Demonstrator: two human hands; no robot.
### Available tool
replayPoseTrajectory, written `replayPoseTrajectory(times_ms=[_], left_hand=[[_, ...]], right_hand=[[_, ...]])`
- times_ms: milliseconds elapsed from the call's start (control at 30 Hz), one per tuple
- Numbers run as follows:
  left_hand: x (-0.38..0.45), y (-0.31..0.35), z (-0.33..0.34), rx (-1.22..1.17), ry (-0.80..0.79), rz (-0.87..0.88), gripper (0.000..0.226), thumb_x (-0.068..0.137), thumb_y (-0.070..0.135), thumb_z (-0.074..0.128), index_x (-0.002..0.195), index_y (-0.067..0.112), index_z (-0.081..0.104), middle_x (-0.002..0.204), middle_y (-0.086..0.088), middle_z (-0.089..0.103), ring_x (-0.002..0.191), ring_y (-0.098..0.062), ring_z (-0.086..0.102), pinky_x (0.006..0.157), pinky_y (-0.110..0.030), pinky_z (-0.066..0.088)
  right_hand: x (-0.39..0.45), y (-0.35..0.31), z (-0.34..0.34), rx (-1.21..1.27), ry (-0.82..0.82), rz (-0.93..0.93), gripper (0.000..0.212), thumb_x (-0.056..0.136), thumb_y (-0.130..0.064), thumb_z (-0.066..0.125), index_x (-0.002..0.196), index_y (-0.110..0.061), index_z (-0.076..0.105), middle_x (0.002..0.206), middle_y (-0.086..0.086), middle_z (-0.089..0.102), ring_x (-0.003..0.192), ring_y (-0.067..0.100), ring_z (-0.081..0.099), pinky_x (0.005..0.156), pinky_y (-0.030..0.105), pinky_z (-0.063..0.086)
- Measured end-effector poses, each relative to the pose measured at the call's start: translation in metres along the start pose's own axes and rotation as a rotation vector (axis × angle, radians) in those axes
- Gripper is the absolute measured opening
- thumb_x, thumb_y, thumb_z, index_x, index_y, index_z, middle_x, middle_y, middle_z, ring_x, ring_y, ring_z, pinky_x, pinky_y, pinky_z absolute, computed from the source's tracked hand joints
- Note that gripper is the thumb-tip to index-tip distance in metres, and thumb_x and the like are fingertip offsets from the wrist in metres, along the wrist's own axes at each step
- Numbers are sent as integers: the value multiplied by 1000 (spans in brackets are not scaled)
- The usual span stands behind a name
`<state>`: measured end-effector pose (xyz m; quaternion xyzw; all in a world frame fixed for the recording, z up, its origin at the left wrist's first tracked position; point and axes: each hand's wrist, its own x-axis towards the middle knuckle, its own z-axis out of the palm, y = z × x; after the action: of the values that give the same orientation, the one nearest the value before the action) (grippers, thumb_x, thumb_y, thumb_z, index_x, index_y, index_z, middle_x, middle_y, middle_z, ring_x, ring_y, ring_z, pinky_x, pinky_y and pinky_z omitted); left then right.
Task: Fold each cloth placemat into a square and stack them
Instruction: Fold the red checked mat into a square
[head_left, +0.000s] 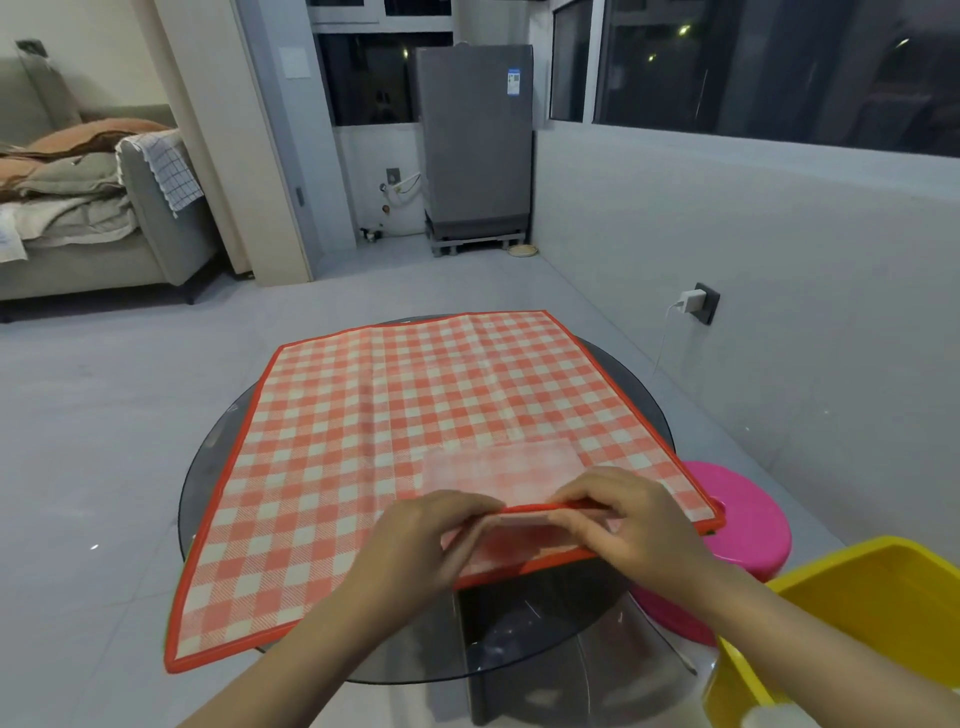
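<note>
A red-and-white checked placemat (415, 415) with a red border lies spread over a round dark glass table (639, 374). On its near right part rests a smaller folded checked piece (498, 462), pale side up. My left hand (431, 540) and my right hand (634, 514) sit side by side at the near edge, both pinching a red-bordered edge (530, 512) of cloth and lifting it a little off the table. Whether that edge belongs to the big mat or to the folded piece is unclear.
A pink plastic stool (748, 514) stands right of the table. A yellow plastic tub (883, 597) sits at the near right. A charger and cable (691, 301) hang from a wall socket. A sofa with piled laundry (78, 197) is far left.
</note>
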<state>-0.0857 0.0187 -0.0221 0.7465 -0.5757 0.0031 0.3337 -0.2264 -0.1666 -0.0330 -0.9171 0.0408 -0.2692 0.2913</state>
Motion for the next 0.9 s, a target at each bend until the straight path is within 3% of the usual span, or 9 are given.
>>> replayPoseTrajectory(times_ms=[167, 267, 367, 533, 600, 700, 767, 833, 900], left_hand=[[31, 19, -22, 12, 205, 12, 24, 89, 28, 52, 97, 19, 74, 88, 16, 71, 86, 0, 63, 71, -4, 45], [56, 35, -31, -43, 235, -38, 18, 90, 12, 59, 97, 18, 74, 86, 25, 65, 85, 12, 60, 75, -3, 43], [86, 51, -31, -108, 198, -64, 19, 90, 10, 59, 92, 19, 75, 81, 30, 62, 83, 17, 57, 71, -1, 40], [134, 75, -4, -441, 133, -225, 13, 88, 20, 63, 81, 18, 74, 81, 7, 72, 76, 3, 61, 67, -12, 45], [151, 82, 19, -679, 169, -359, 16, 87, 30, 64, 93, 17, 71, 95, -2, 70, 87, -6, 61, 70, -19, 46], [171, 96, 59, -909, 111, -503, 53, 74, 58, 64, 113, 24, 58, 114, -3, 61, 104, -13, 56, 80, -32, 47], [182, 108, 91, -959, 79, -582, 53, 78, 45, 63, 124, 24, 46, 112, 3, 57, 105, -14, 55, 88, -36, 47], [190, 125, 125, -977, 77, -649, 42, 89, 14, 54, 128, 18, 39, 101, 5, 55, 93, -11, 55, 76, -29, 46], [200, 140, 156, -926, 112, -681, 38, 90, 6, 46, 126, 17, 37, 98, 7, 53, 84, -8, 53, 65, -24, 42]], right_hand=[[8, -13, -40, 206, 231, 197, 23, 79, -32, 71, 100, -38, 62, 93, -21, 65, 92, -5, 58, 78, 6, 44], [12, -5, -61, 369, 306, 328, 32, 79, -28, 68, 109, -34, 58, 87, -8, 67, 85, 4, 63, 76, 18, 51], [11, 2, -74, 464, 353, 389, 18, 82, -29, 64, 100, -29, 61, 94, -6, 71, 91, 9, 66, 79, 26, 54], [3, 20, -99, 379, 560, 478, 4, 89, -23, 60, 90, -19, 62, 85, -2, 70, 78, 14, 65, 72, 32, 51], [-1, 34, -115, 337, 624, 515, 7, 90, -24, 59, 89, -18, 62, 83, 0, 69, 77, 17, 62, 70, 33, 48], [-9, 58, -141, 255, 722, 581, 13, 91, -25, 58, 91, -13, 61, 83, 5, 66, 75, 20, 59, 65, 32, 44], [-14, 78, -157, 210, 780, 642, 16, 91, -25, 57, 90, -10, 60, 82, 9, 63, 72, 20, 54, 60, 28, 40], [-18, 99, -173, 179, 819, 700, 16, 92, -24, 56, 90, -8, 60, 81, 8, 61, 71, 19, 52, 57, 24, 38], [-20, 121, -186, 157, 838, 742, 15, 91, -23, 57, 91, -9, 60, 81, 5, 60, 73, 20, 53, 56, 22, 38]])
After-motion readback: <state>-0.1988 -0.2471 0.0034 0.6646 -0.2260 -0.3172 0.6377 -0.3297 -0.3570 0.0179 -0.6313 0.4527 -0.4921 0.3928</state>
